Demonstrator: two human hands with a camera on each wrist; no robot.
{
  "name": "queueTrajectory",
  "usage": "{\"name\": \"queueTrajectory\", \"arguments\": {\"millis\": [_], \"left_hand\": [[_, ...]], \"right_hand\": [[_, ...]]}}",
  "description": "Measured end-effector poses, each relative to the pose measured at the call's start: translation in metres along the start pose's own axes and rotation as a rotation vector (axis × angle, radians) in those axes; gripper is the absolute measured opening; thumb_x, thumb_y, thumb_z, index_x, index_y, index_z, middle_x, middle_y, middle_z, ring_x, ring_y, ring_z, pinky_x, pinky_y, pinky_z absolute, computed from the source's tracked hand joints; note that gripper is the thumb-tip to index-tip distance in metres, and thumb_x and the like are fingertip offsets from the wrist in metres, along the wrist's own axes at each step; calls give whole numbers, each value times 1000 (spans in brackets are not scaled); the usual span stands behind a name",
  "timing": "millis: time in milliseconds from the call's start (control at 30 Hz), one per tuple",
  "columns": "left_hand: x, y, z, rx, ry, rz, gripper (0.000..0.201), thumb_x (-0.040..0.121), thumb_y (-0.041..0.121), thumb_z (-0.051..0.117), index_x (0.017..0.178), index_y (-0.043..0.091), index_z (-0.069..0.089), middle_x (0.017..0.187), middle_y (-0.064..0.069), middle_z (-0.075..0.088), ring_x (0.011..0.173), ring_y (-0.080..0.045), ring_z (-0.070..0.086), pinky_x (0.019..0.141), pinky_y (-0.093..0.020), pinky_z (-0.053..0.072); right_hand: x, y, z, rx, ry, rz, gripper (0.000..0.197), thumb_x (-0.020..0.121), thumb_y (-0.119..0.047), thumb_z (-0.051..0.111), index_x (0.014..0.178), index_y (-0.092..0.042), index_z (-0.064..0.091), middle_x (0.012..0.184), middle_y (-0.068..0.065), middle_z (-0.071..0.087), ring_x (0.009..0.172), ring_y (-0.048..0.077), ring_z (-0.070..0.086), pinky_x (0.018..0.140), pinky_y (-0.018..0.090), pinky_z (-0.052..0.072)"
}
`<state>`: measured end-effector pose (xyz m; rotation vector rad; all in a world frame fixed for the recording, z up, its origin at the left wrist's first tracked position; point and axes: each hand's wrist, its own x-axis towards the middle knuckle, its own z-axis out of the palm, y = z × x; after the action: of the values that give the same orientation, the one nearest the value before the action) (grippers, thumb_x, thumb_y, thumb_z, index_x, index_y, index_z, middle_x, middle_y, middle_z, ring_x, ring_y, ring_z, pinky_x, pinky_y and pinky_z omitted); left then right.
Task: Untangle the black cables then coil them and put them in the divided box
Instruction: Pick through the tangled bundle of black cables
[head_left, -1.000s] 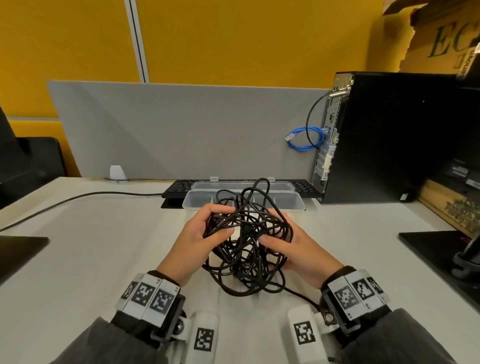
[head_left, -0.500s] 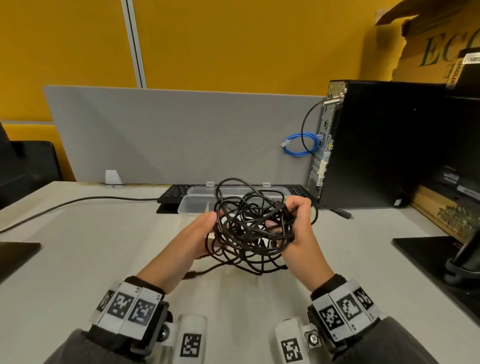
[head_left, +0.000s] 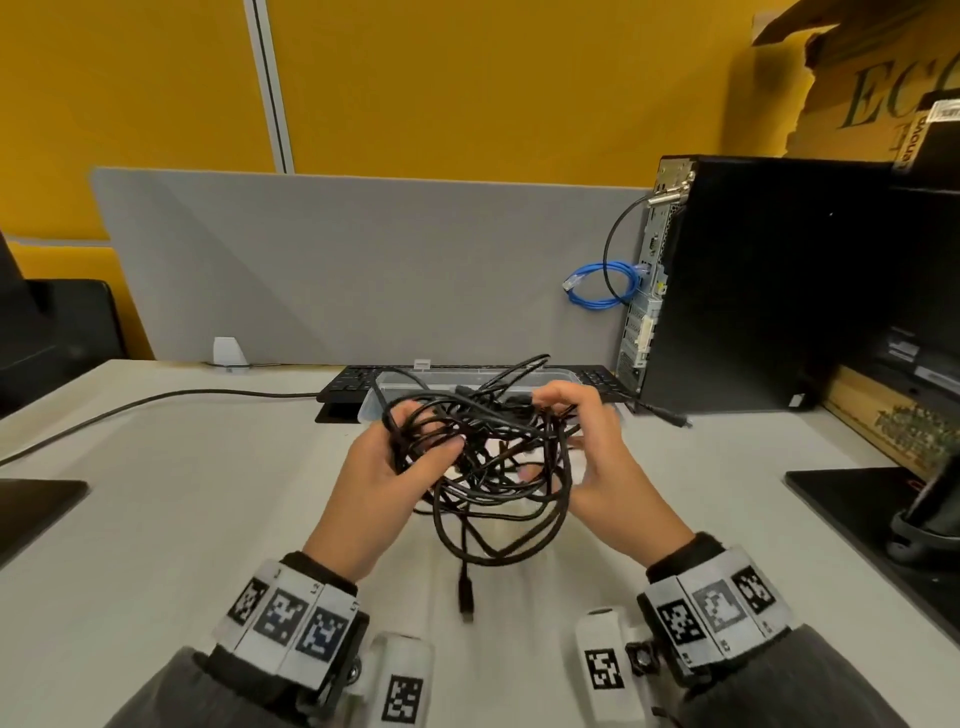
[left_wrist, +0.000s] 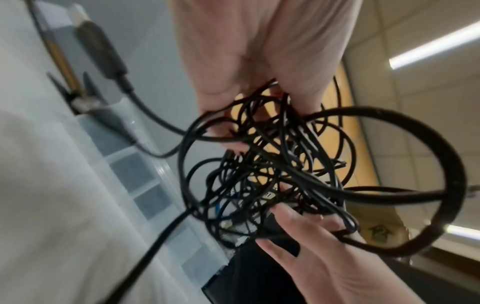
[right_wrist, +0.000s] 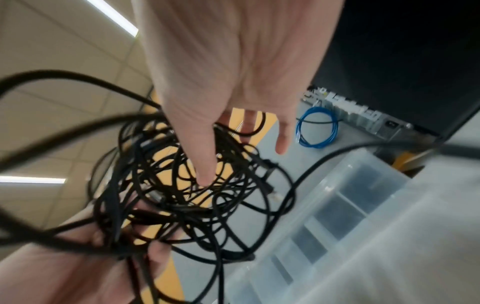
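The head view looks forward and down over the desk (head_left: 156, 519). Both wrist views sit close (tilted, facing upward), sharing the black cables (head_left: 483, 457) and the divided box (right_wrist: 350, 205).

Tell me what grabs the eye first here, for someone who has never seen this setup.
First, the tangle of black cables held up over the middle of the desk, with the left hand gripping its left side and the right hand hooked into its right; one plug dangles below. Behind it sits the clear divided box in front of a keyboard. At right stands a black computer tower with a blue cable looped at its back.
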<state>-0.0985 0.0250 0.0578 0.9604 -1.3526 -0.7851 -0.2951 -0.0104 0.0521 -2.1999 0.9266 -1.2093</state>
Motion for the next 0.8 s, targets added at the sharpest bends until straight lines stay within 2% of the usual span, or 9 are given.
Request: {"name": "queueTrajectory", "arguments": {"millis": [67,167,300,367,467,533,667,733,800], "left_hand": [[-2,3,1,21,17,94,19,81,-3,63,79,14,55,68,13,59,69,0,56,70,-13,48],[-3,2,-1,40,48,151,43,77,-5,68,66,36,58,68,14,61,68,0,56,68,-12,46],[-2,-2,-5,27,82,164,48,73,-6,72,62,38,57,72,10,61,73,-6,57,73,-17,50],[-2,-2,-6,19,95,169,44,72,-4,73,62,36,56,72,8,60,75,-8,57,74,-18,50],[-2,-2,-7,17,101,164,29,66,8,69,63,34,56,74,7,60,77,-10,58,76,-19,51],[-1,-2,-8,27,107,158,27,65,10,67,63,34,55,75,8,60,78,-10,59,76,-20,51],[-1,-1,-7,28,111,164,41,69,-3,73,63,33,56,76,8,61,81,-9,62,76,-19,51],[-2,-1,-4,-10,92,161,42,70,-4,72,63,34,56,77,8,62,81,-7,63,76,-20,51],[-2,0,-2,-60,67,124,43,71,-4,72,63,36,56,77,10,62,81,-7,62,75,-23,52]], "right_hand": [[-1,2,-5,-19,-82,61,73,77,-9,72,117,-56,32,128,-27,35,125,5,33,102,30,38],[-2,1,-8,-10,-138,120,71,82,5,58,123,-48,37,136,-25,34,128,-2,32,103,32,42],[0,0,-16,205,-2,199,59,83,16,40,114,-29,61,122,-17,59,119,0,50,99,34,46],[0,-2,-23,420,71,300,49,86,15,37,106,-18,66,111,-2,68,108,9,61,86,35,54],[1,-5,-33,582,184,440,33,90,4,42,97,-14,68,83,8,70,79,14,66,62,29,55],[1,-5,-33,513,258,474,30,91,-3,42,96,-16,69,77,5,61,66,12,56,56,27,51],[1,-8,-21,273,138,550,21,94,-35,45,109,-30,59,108,-7,54,93,5,54,67,29,55],[0,-9,-10,345,-53,653,38,89,-52,43,120,-32,52,118,-7,55,102,10,58,68,31,58],[-1,-12,-3,573,-138,742,39,90,-51,44,121,-30,52,118,-1,62,95,17,67,63,31,57]]}}
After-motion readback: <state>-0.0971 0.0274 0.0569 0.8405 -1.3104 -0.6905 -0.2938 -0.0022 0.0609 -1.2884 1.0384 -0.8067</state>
